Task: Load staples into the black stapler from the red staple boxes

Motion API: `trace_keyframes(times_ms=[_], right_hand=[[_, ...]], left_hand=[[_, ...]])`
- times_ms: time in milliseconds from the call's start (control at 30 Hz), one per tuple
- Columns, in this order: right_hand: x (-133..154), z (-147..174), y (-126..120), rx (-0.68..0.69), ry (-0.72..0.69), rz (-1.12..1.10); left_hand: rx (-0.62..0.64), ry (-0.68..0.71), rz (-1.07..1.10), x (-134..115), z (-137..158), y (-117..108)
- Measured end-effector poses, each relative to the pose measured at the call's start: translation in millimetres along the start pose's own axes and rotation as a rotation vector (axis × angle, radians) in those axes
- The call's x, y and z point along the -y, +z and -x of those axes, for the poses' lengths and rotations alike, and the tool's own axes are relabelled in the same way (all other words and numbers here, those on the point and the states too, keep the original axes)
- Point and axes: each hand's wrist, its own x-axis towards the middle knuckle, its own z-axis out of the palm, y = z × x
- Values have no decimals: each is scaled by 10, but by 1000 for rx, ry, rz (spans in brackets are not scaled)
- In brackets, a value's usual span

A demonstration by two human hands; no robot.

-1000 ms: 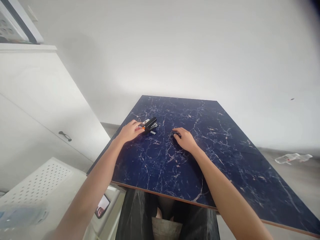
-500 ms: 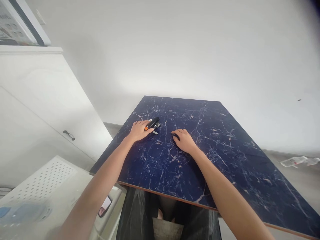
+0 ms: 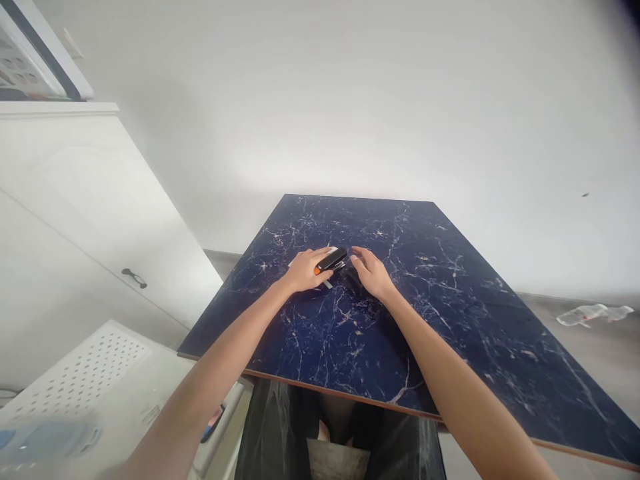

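Note:
My left hand (image 3: pixel 306 270) is wrapped round a black stapler with an orange end (image 3: pixel 332 260), low over the middle of the table. Its front points right, toward my other hand. Small white and grey edges of something show beside the stapler; my fingers hide most of it. Just right of the stapler, my right hand (image 3: pixel 371 272) has its thumb and fingers apart, with nothing visible between them. Under its palm side, a small dark object (image 3: pixel 355 283) rests on the dark tabletop; its kind is hard to make out.
The blue marble-patterned table (image 3: pixel 320 340) reaches toward a white wall. On the left are a white cabinet (image 3: pixel 100 220) and a pale surface (image 3: pixel 140 373) bearing a phone (image 3: pixel 213 425) and a clear plastic bottle (image 3: pixel 55 437). Clear plastic bottles (image 3: pixel 583 315) lie beyond the right edge.
My left hand has moved right with the stapler, close to my right hand. The right hand has let go of the small dark object and its fingers have lifted and spread.

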Motion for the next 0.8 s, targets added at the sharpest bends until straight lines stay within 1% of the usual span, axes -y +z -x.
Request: trace_keyframes(times_ms=[100,167,233,333,433,533,600,667,733,800], right_hand=[[-5,8,-83,11,54,-63],[-7,16,-119,25,80,-59],[-13,16,-135,33,87,-37],[-34,10,-161,14,73,-10],[-77,41,-275,5,61,-20],[-137,134,-504,91,81,-63],[-164,207,-680,179,97,-78],[-164,263,-829,260,106,-62],[-136,290,-922,334,108,-27],[-92,292,-958,401,106,3]], left_hand=[[23,-73,-34,-1,-84,8],[38,-143,-71,45,-115,-17],[51,-179,-84,81,-129,-43],[96,-127,-38,17,-144,-35],[135,-4,29,-221,-170,50],[173,136,90,-491,-197,143],[187,190,101,-580,-198,147],[184,188,98,-555,-175,91],[178,143,97,-438,-132,3],[205,79,93,-295,-84,-75]])
